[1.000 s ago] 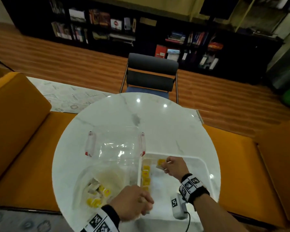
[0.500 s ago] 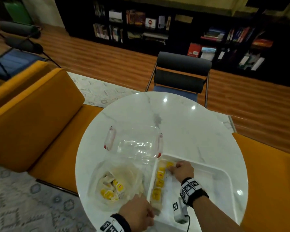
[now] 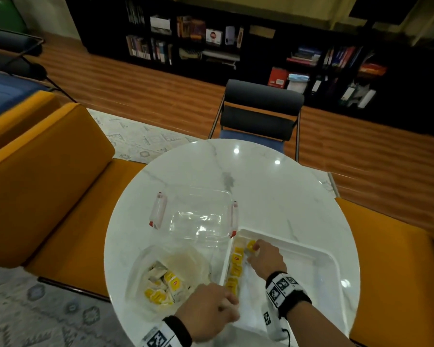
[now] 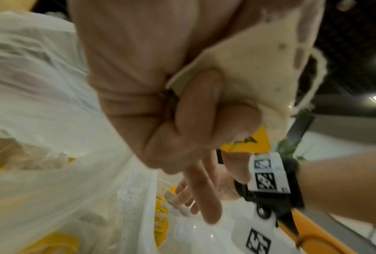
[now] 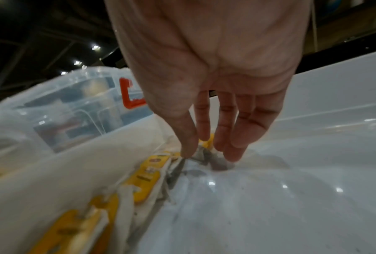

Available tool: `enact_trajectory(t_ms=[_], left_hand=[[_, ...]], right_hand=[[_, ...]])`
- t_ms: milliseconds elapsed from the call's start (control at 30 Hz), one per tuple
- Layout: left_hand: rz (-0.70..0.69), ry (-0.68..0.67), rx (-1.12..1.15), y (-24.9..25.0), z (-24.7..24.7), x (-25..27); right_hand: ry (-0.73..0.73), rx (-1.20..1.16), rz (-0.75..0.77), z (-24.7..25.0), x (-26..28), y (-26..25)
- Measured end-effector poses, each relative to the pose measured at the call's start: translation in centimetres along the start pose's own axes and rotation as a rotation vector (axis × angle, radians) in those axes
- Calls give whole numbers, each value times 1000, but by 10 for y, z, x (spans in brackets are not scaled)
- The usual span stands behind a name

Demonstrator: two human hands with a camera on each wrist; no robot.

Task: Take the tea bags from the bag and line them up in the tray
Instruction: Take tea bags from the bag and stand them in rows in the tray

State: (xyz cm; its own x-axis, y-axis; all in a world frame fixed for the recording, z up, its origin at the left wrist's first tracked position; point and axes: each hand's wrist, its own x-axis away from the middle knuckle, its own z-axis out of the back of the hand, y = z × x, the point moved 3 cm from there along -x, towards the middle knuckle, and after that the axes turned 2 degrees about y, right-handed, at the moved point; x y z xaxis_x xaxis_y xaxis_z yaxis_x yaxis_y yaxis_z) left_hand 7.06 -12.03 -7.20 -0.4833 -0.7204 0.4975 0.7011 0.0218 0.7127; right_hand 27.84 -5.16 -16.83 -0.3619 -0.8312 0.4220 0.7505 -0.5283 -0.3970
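Showing a round marble desk [image 3: 261, 186] that carries, from largest to smallest: a white tray [image 3: 318, 261] at the right, a clear plastic bag [image 3: 145, 266] at the left, an empty lidded clear container [image 3: 198, 216] behind the bag, and the tea bags themselves. A row of yellow-tagged tea bags [image 3: 234, 269] lies along the tray's left wall, running from its near edge toward the far corner. Several more tea bags [image 3: 164, 286] remain heaped in the bag, so the task appears partly done, with a good share left to move. The right hand [image 3: 267, 257], fingers extended downward, touches the farthest tea bag [image 5: 204, 154] of the row, apparently settling it in place. The left hand [image 3: 208, 311] hovers over the tray's near left corner, fingers curled round one held tea bag [image 4: 258, 56], ready for the row
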Motion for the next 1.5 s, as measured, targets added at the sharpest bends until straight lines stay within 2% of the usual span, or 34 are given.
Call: enact_trajectory(t_ms=[100, 200, 433, 600, 700, 767, 867, 967, 1033, 1233, 1367, 1500], left_hand=[[32, -133, -241, -4, -20, 4], [82, -147, -337, -9, -24, 0], [77, -151, -320, -25, -30, -6], [47, -141, -272, -27, -28, -6], [67, -181, -263, -24, -25, -3], [31, -157, -134, -15, -16, 1], [-7, -32, 385, 7, 9, 8], [47, 82, 884, 28, 36, 9], [72, 94, 1131, 43, 47, 6], [68, 171, 1347, 69, 54, -9], [74, 256, 1401, 69, 50, -11], [93, 259, 1466, 70, 48, -9]], right_hand=[[-1, 99, 26, -3, -5, -3], [50, 108, 37, -5, -8, -4], [74, 101, 61, -7, -9, -3], [-36, 82, 61, -6, -3, -1], [-63, -45, 42, 2, 7, 1], [-128, -146, 22, 14, 20, 0], [-249, -365, 55, 48, 59, -12], [-168, -516, 191, 96, 104, -38], [-118, -572, 270, 122, 130, -56], [46, -586, 381, 153, 175, -82], [93, -449, 416, 143, 187, -94], [168, -417, 458, 134, 184, -98]])
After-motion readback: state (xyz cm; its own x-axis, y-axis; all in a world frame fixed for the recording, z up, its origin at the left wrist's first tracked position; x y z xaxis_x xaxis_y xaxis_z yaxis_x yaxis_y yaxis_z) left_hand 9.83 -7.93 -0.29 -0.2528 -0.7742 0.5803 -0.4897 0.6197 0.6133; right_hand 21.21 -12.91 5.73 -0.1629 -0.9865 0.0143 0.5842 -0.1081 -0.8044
